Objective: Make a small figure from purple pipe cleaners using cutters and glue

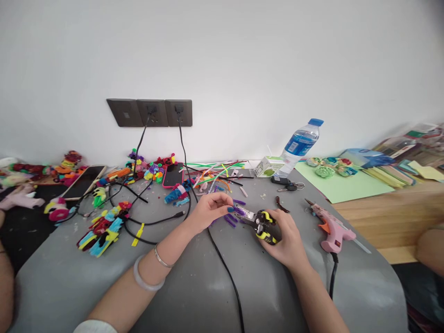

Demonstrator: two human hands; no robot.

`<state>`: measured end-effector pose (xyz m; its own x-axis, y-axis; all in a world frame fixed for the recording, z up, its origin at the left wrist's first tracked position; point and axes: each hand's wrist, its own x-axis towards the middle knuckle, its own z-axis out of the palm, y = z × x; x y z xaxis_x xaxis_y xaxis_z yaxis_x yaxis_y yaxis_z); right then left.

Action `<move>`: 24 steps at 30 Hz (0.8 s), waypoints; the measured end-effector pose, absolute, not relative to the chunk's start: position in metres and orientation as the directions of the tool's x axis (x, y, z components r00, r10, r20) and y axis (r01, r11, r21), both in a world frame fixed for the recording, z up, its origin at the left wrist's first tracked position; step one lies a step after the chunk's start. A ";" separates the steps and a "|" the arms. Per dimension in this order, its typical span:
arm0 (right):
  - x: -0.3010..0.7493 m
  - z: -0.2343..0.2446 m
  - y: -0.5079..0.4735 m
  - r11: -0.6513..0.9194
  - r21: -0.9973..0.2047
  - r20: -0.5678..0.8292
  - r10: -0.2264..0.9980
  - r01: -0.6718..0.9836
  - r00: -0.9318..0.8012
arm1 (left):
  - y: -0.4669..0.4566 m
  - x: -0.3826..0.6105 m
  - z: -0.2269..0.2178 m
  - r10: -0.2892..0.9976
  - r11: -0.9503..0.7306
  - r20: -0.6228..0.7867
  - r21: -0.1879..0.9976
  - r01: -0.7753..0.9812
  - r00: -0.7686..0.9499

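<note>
My left hand (215,209) is closed in a pinch on a purple pipe cleaner (239,211). My right hand (286,238) grips a pair of pliers (266,227) with black-and-yellow handles. The jaws point left, close to the pipe cleaner; whether they touch it I cannot tell. Several short purple pipe cleaner pieces (230,220) lie on the grey table (194,286) below my fingertips. A shiny clear piece (244,212) sits between my hands, its kind unclear.
A pink glue gun (335,233) lies at the right. Behind stand a water bottle (299,145) and a small carton (268,166), near some keys (293,186). Loose pipe cleaners (222,170), a phone (172,175) and colourful figures (106,229) lie left. A black cable (225,266) crosses the table.
</note>
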<state>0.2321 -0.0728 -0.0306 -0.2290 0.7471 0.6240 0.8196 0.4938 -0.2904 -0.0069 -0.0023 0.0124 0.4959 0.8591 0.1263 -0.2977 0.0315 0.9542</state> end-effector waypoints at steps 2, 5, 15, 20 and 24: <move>0.232 -0.031 -0.073 0.501 -0.279 0.636 0.735 0.819 -0.233 | -0.002 -0.007 0.012 0.859 0.029 0.126 0.956 -0.293 0.497; 0.232 -0.031 -0.073 0.502 -0.277 0.643 0.730 0.819 -0.229 | -0.002 -0.007 0.011 0.858 0.021 0.133 0.956 -0.292 0.496; 0.231 -0.030 -0.073 0.507 -0.277 0.651 0.724 0.816 -0.229 | -0.002 -0.007 0.010 0.862 -0.023 0.180 0.948 -0.318 0.474; 0.231 -0.030 -0.073 0.501 -0.263 0.668 0.711 0.824 -0.219 | -0.002 -0.007 0.010 0.860 -0.015 0.173 0.948 -0.317 0.480; 0.230 -0.030 -0.073 0.501 -0.247 0.688 0.694 0.830 -0.214 | -0.002 -0.007 0.010 0.861 -0.013 0.170 0.950 -0.312 0.480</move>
<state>0.2301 -0.0730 -0.0300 -0.2137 0.6936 0.6879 0.8295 0.5008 -0.2473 -0.0074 -0.0023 0.0102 0.4803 0.8605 0.1698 -0.3118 -0.0135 0.9501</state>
